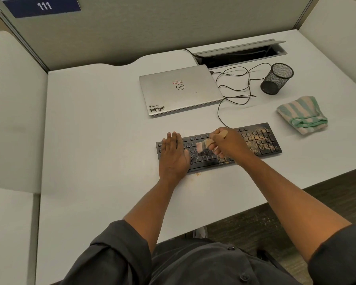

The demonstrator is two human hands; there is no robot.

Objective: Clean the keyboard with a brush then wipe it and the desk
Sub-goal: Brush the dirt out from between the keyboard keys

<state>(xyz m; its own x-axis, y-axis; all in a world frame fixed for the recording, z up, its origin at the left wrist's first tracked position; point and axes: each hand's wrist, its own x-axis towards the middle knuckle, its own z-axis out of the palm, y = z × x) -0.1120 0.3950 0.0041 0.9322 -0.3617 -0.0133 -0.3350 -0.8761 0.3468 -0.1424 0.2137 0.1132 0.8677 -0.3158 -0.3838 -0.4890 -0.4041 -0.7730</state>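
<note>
Black plastic keyboard (218, 147) lies flat on the pale bench (103, 120), near the front edge, slightly skewed. Likely light and rigid, apt to skate on the smooth top under sideways brushing, so it wants pinning down. Best place to press or lift: the frame ends, not the keys, which give under load.

Left hand (173, 155) lies flat on the keyboard's left end, fingers straight and together, palm down, heel of the hand at the front edge. It curls round nothing; reads as a steadying press.

Brush (209, 141) sits over the middle keys. Wooden handle, pale bristle head blurred, pointing left and down onto the key rows. Light and stiff in the handle, soft at the tip; held well up the handle for short flicking strokes.

Right hand (228, 142) is closed round the brush handle, fingers curled under, handle end showing above the knuckles.

Right third of the keyboard, number pad included, carries tan crumbs and dust; a few specks also lie on the bench by the front edge. Judgement: brushing is mid-way, the dirty end not yet done.

Striped green and white cloth (302, 114), folded, lies on the bench just beyond the keyboard's right end, not touching it. Soft, limp, easy to pinch anywhere. Wiping not yet begun.

Behind: closed silver laptop (179, 89), loose black cable (234, 87), mesh pen cup (276, 79).
</note>
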